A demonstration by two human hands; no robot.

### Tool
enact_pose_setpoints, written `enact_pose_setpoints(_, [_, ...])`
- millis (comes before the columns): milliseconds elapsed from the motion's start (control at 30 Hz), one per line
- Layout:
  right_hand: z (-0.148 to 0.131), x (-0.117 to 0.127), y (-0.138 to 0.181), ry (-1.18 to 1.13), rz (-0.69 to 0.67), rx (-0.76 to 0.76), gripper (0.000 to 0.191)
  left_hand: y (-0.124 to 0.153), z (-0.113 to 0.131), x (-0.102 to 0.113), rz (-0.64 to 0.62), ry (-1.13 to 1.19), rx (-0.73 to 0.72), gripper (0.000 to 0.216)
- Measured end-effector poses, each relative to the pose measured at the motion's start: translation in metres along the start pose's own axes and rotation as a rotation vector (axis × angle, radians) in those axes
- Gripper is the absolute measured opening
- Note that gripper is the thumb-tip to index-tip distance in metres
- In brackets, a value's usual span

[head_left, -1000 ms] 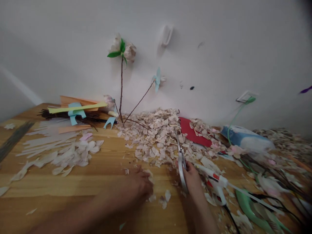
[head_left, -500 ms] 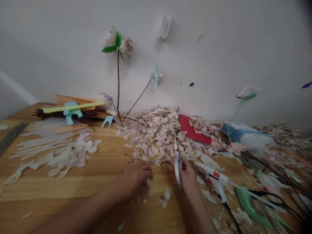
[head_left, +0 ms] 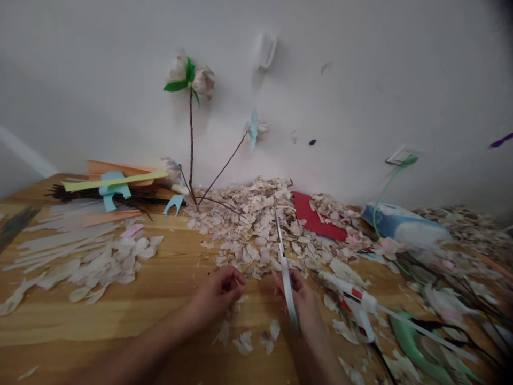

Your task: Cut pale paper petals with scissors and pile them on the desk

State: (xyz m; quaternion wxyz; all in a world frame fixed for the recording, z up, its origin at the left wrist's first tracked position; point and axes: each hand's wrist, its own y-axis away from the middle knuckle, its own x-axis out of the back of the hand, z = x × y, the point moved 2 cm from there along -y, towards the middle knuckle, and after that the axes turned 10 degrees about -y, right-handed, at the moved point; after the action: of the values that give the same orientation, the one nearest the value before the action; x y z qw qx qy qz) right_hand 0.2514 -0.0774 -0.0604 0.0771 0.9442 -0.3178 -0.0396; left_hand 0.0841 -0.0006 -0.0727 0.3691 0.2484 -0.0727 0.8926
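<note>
My right hand (head_left: 300, 297) is wrapped round a pair of scissors (head_left: 284, 267) with light grey handles. The blades look closed and point away from me, over a heap of dry pale petals (head_left: 252, 208). To the left, my left hand (head_left: 222, 291) hovers low over the table with thumb and fingers curled together. Whether anything is between those fingers is hidden. Just below it, between my arms, a few loose petals (head_left: 243, 342) lie on the wood.
Petal strips (head_left: 108, 262) and paper strips (head_left: 116, 184) lie at left. Flowered twigs (head_left: 191, 144) stand by the wall. Red paper (head_left: 315, 219) sits behind the heap. At right are a glue gun (head_left: 356, 302), green-handled tool (head_left: 412, 342) and blue-white packet (head_left: 404, 222).
More petals now lie on the table below my left hand, which has shifted slightly left. The scissors have turned, their tips swinging left. The view has shifted a little.
</note>
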Motion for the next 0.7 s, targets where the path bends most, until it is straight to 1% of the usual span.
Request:
enact_pose_setpoints(67, [-0.001,-0.003,0.002,-0.012,0.007,0.019,0.031,0.004,0.000,0.000,0.013,-0.017,-0.017,0.019])
enact_pose_setpoints(133, [0.000,-0.005,0.002,-0.018,0.021,0.023,0.031,0.006,0.003,0.004,0.041,-0.093,-0.091,0.028])
enact_pose_setpoints(167, [0.001,-0.005,0.002,-0.018,0.029,0.018,0.031,0.006,0.005,0.007,0.082,-0.150,-0.131,0.029])
enact_pose_setpoints(233, [0.003,-0.006,0.001,-0.014,0.037,0.004,0.032,0.003,0.006,0.016,0.206,-0.260,-0.173,0.023])
enact_pose_setpoints(300, [0.006,-0.006,0.000,-0.005,0.037,-0.009,0.032,-0.004,0.002,0.026,0.331,-0.309,-0.137,0.021])
enact_pose_setpoints(367, [0.008,-0.006,-0.001,0.001,0.030,-0.014,0.032,-0.011,-0.005,0.035,0.389,-0.315,-0.096,0.026])
enact_pose_setpoints(467, [0.013,-0.006,-0.002,-0.003,0.023,-0.013,0.032,-0.018,-0.016,0.041,0.404,-0.310,-0.060,0.028])
enact_pose_setpoints(567, [0.016,-0.005,-0.002,-0.014,0.011,-0.009,0.031,-0.020,-0.023,0.042,0.415,-0.267,-0.017,0.018])
enact_pose_setpoints(633, [0.017,-0.006,-0.001,-0.030,0.003,0.004,0.029,-0.020,-0.022,0.041,0.436,-0.211,0.016,0.015])
enact_pose_setpoints(700, [0.018,-0.008,0.000,-0.054,-0.003,0.017,0.029,-0.018,-0.016,0.040,0.441,-0.141,0.032,0.014])
